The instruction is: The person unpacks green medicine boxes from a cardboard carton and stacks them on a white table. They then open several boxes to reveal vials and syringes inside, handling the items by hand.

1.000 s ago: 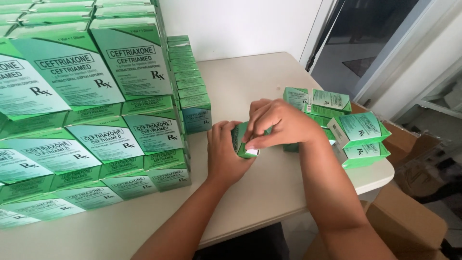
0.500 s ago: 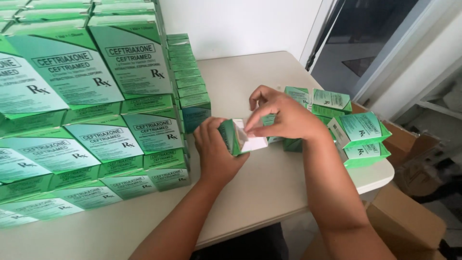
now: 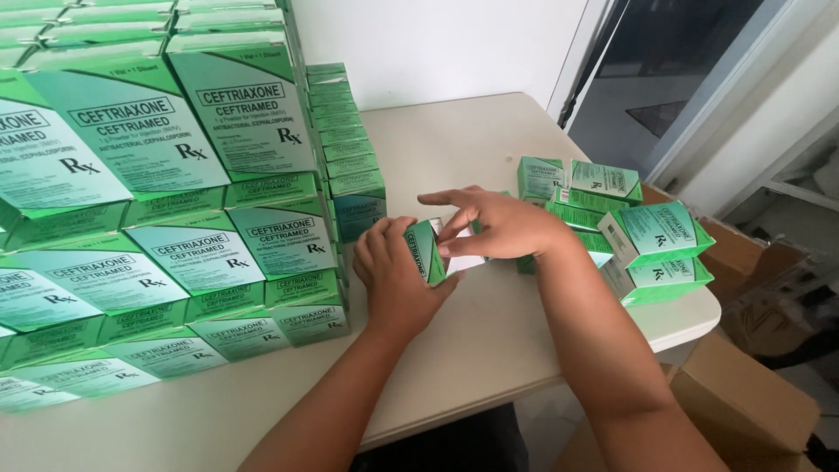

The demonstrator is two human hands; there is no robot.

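Grip: your left hand clasps one small green carton near the table's middle; your right hand pinches its white end flap, now swung open where a second ago it was covered. Stacked cartons fill the left edge; loose cartons crowd the right.

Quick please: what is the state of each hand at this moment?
Left hand: closed around a small green carton, holding it upright.
Right hand: fingers partly extended, fingertips pinching the white flap at the carton's open end.
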